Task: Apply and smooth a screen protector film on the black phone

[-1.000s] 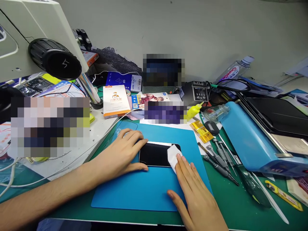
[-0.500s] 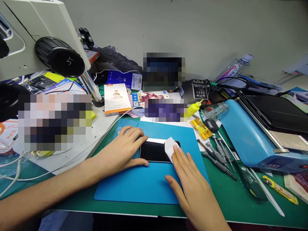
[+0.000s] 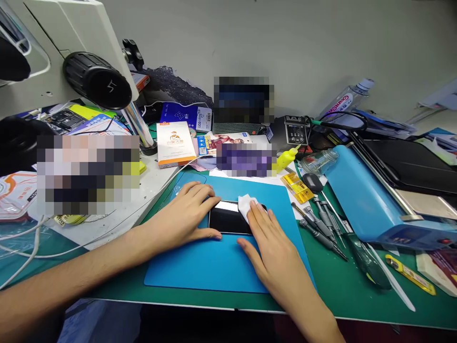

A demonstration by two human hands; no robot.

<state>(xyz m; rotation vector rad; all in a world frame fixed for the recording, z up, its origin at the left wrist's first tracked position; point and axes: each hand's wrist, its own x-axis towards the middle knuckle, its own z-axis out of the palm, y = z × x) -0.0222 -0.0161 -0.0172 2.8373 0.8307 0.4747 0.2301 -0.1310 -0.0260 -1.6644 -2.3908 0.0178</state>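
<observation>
A smartphone (image 3: 228, 221) with a dark, glossy screen lies flat on a blue mat (image 3: 200, 267). At its left end, my left hand (image 3: 187, 212) holds it, with the thumb at the near edge and the fingers at the far edge. The extended, close-set fingers of my right hand (image 3: 273, 243) press a folded white wipe (image 3: 246, 204) onto the right part of the screen. My right thumb stands apart, in front of the phone. Wipe and fingers hide the phone's right end.
Screwdrivers (image 3: 323, 231), a yellow cutter (image 3: 410, 275) and a blue machine (image 3: 360, 200) are to the right. A microscope (image 3: 96, 81) overhangs the left side. Behind the mat are a white-orange box (image 3: 175, 143) and a yellow bottle (image 3: 286, 158).
My right hand has slid the wipe a little left and toward the far edge of the screen. My left hand keeps its hold on the phone. The view has shifted slightly.
</observation>
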